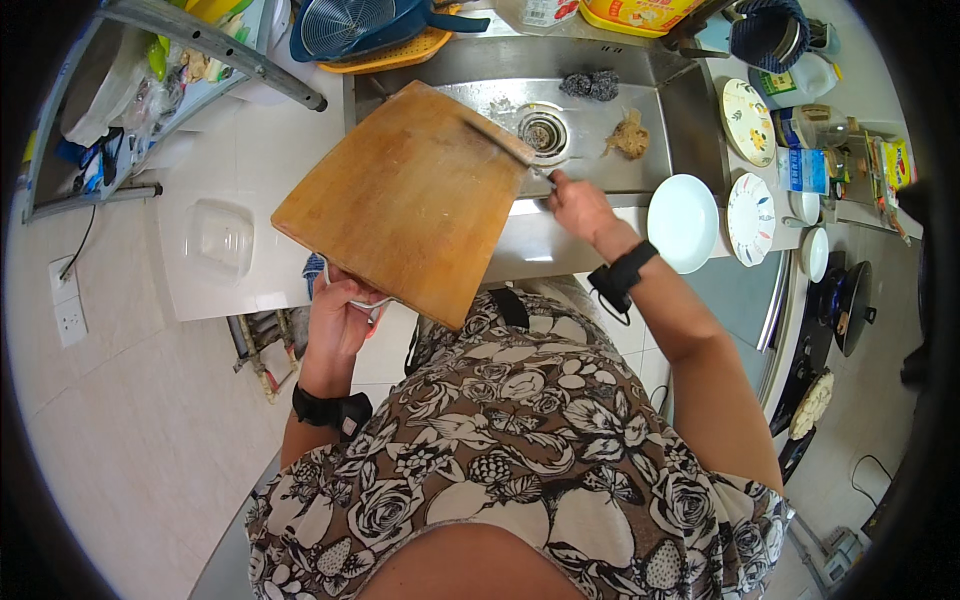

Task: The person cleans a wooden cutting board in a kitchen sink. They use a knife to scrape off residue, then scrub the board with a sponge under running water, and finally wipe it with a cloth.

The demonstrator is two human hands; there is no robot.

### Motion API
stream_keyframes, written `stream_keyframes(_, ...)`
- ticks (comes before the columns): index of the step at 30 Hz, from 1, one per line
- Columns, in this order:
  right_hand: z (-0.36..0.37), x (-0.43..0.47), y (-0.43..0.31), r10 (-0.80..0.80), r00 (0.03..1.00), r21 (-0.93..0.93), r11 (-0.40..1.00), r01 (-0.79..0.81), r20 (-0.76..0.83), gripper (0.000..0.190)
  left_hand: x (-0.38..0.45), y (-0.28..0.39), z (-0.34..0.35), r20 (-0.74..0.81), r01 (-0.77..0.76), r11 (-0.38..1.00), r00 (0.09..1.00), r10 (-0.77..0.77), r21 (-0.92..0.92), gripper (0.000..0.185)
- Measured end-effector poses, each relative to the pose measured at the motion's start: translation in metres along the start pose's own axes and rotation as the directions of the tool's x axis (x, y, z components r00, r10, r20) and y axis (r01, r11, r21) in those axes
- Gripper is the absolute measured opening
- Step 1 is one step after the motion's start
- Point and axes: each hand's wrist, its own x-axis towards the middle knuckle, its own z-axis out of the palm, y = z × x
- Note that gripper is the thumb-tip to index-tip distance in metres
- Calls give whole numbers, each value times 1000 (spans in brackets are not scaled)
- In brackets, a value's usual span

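Observation:
A large wooden cutting board [409,202] is tilted over the left part of the steel sink. My left hand [341,311] grips it at the near left edge, where a white cord [371,304] loops by the fingers. In my right hand [581,206] is the handle of a kitchen knife [499,142], probably a cleaver, its blade seen nearly edge-on. That blade lies against the board's far right part. Beyond the board, the sink drain [543,131] shows, with a steel wool scrubber [590,85] and a tan fibrous scrubber [628,136] on the basin floor.
Right of the sink [690,112] stand a pale bowl [682,223], patterned plates [751,219] and several bottles. A blue colander [352,30] rests at the back left. A clear plastic container [219,241] sits on the left counter, below a metal rack leg [247,64].

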Motion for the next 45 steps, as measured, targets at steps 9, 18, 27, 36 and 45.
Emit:
stream_keyframes(9,-3,-39,-24,-182,983,36,982,183,-29,28,1,-4,-4,-61,-11,999,998,9,-36,43)
stream_keyframes(18,-1,14,17,96,993,-65,993,-100,-64,26,-10,-5,-15,-114,-17,998,993,24,62,42)
stream_keyframes(27,0,-28,-36,-163,987,35,986,163,-9,25,-4,-4,-17,9,-15,1000,1000,15,-23,42)
stream_keyframes(36,-4,17,-4,76,995,-62,995,-81,-67,27,-13,-5,-16,-108,7,997,994,1,75,41)
stream_keyframes(45,9,-19,-36,-96,995,83,992,99,-42,27,-3,-2,-27,11,7,999,1000,-8,41,52)
